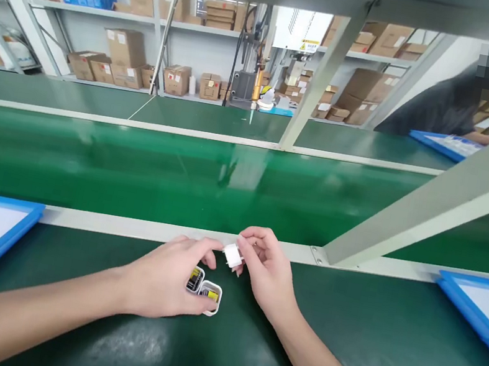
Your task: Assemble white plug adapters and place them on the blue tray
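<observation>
Grip: right hand [266, 275] pinches square white piece [232, 256]; your left hand [161, 279], closure unclear, should steady the open white plastic case [219, 295].

Beyond the green belt [132, 176], 2 shelf tiers [99, 12] hold cardboard boxes [126, 48] before an apparently pale wall [202, 49].

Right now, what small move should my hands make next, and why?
I'd probably bring the small white block slightly nearer the open white casings, using your left hand to steady them: your right hand pinches the block just beyond them, and their yellow-and-black contents show uncovered.
</observation>
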The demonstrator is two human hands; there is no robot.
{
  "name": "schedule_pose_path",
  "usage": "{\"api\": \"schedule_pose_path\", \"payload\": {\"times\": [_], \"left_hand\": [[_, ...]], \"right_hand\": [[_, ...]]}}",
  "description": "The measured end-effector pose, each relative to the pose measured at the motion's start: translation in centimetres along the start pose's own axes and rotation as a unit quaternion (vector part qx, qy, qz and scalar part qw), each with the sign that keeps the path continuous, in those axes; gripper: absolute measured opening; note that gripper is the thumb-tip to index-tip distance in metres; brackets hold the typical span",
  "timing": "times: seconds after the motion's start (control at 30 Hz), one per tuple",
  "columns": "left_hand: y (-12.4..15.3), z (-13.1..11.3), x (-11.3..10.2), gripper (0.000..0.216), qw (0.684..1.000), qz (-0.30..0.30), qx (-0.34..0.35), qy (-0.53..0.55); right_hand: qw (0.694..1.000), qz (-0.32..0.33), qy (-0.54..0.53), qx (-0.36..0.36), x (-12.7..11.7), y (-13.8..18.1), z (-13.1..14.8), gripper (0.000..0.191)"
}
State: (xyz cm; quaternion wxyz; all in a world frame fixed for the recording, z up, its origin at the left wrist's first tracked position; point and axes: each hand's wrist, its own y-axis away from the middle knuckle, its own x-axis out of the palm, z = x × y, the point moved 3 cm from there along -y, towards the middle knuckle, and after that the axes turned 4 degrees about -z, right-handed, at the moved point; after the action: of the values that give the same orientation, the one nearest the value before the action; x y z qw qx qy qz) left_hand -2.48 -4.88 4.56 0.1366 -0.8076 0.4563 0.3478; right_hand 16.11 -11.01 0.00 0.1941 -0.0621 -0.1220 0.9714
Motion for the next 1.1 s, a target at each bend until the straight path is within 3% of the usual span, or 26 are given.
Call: {"api": "schedule_pose_path", "payload": {"times": [0.1, 0.2, 0.33, 0.43, 0.53, 0.67, 0.73, 0.97, 1.1], "left_hand": [[-1.7, 0.2, 1.4, 0.038, 0.999, -0.027, 0.035, -0.018], [-2.9, -0.1, 2.0, 0.017, 0.992, -0.048, 0.097, -0.065], [-2.7, 0.0, 2.5, 0.037, 0.981, -0.102, 0.143, -0.086], [-2.5, 0.3, 2.9, 0.04, 0.978, -0.118, 0.146, -0.086], [-2.6, 0.4, 3.1, 0.03, 0.981, -0.108, 0.136, -0.086], [-3.0, 0.4, 3.0, 0.023, 0.983, -0.107, 0.132, -0.071], [-3.0, 0.3, 2.9, 0.021, 0.984, -0.102, 0.13, -0.066], [-2.9, 0.1, 2.7, 0.02, 0.987, -0.076, 0.131, -0.044], [-3.0, 0.1, 2.6, 0.025, 0.986, -0.088, 0.129, -0.051]], "right_hand": [[0.999, -0.002, 0.04, -0.011, -1.2, -0.5, 1.3, 0.023], [0.98, 0.059, 0.152, -0.11, -2.2, -0.4, 4.4, 0.015], [0.868, 0.21, 0.354, -0.278, -1.7, 0.4, 6.7, 0.02], [0.817, 0.244, 0.418, -0.313, -1.0, 0.7, 6.1, 0.029], [0.811, 0.241, 0.44, -0.301, -0.7, 0.7, 5.1, 0.028], [0.845, 0.224, 0.431, -0.223, -1.1, 0.4, 4.7, 0.031], [0.848, 0.23, 0.425, -0.22, -1.2, 0.4, 4.9, 0.036], [0.777, 0.245, 0.471, -0.339, -0.2, 1.1, 5.9, 0.04], [0.775, 0.24, 0.48, -0.334, 0.0, 1.3, 5.3, 0.043]]}}
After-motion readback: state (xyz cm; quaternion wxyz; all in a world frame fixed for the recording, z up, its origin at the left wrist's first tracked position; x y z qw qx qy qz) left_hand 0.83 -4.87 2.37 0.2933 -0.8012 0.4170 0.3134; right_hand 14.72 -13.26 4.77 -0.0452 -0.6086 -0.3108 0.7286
